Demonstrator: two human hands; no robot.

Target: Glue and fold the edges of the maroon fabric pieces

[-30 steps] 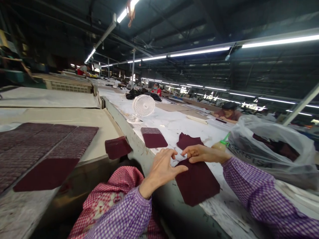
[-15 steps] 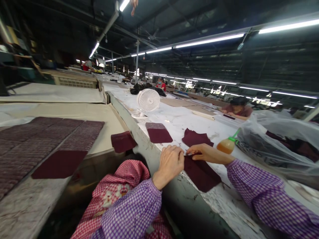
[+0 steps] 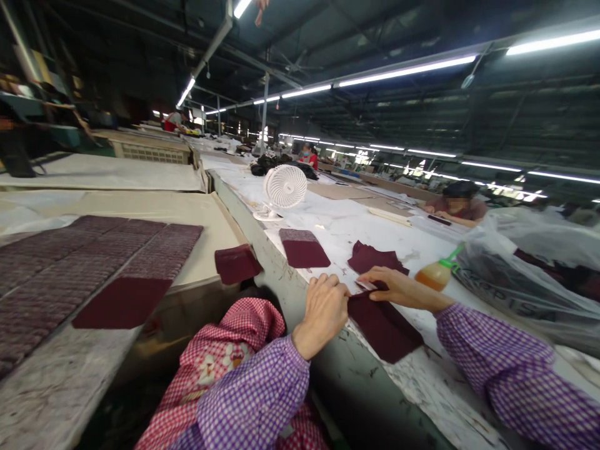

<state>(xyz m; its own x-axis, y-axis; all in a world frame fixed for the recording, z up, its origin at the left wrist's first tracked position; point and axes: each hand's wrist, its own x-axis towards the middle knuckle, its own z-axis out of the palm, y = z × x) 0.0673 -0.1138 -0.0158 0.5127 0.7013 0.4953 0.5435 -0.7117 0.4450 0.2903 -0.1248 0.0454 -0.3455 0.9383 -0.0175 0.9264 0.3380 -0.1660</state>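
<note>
A maroon fabric piece (image 3: pixel 387 330) lies flat at the near edge of the white-covered table. At its upper left corner my left hand (image 3: pixel 324 310) is closed, its curled fingertips pinching the fabric edge. My right hand (image 3: pixel 396 289) is just above the piece's far edge, thumb and fingers closed around a small pale flat piece (image 3: pixel 366 285) whose kind I cannot make out. Behind my right hand sits a loose pile of maroon fabric pieces (image 3: pixel 375 257). Farther left, a stack of pocket-shaped maroon pieces (image 3: pixel 304 249) has a greyish band along its top.
A white fan (image 3: pixel 285 186) stands near the table edge. Right of my hand are a bottle of amber liquid (image 3: pixel 434 275) with a green spout and a clear plastic bag (image 3: pixel 529 269). Maroon pieces (image 3: pixel 124 303) cover the left table; another folded one (image 3: pixel 238 262) overhangs its edge. Co-workers sit farther off.
My right fingertips have drawn slightly away from my left hand, and the pale piece between them now shows more plainly. My left hand keeps its place at the fabric corner. The view has shifted a little.
</note>
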